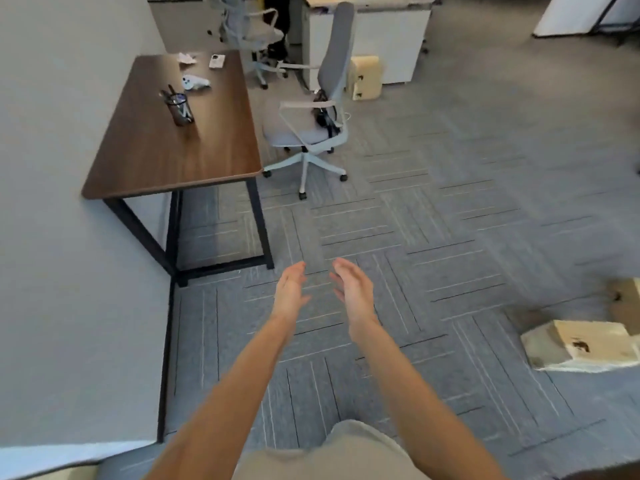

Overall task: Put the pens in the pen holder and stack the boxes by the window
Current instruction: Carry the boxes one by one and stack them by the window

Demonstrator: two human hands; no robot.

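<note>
Over on the table (166,161), the pen holder (180,110) stands about halfway along, nearer the wall-side edge. The pens (173,95) look to be sitting in it already, so I'd call that half done. I can't spot any loose ones on the top, though it's a bit blurry up there.

So boxes are the job now. Both the left hand (290,289) and the right hand (353,289) are out in front over the floor (450,202), fingers relaxed and mostly straight, palms facing each other, nothing in either.

Off to the right, the nearest box (581,344) lies tipped on the floor, with a second box (627,299) just behind it at the frame edge. There's a third box (366,77) way off past the office chair (311,129). Can't see the window from here.

My tip: turn right and take the nearest one first, a palm low on each side. Set it down flat before adding more, biggest at the bottom if they differ, with the edges lined up so the pile doesn't lean.
</note>
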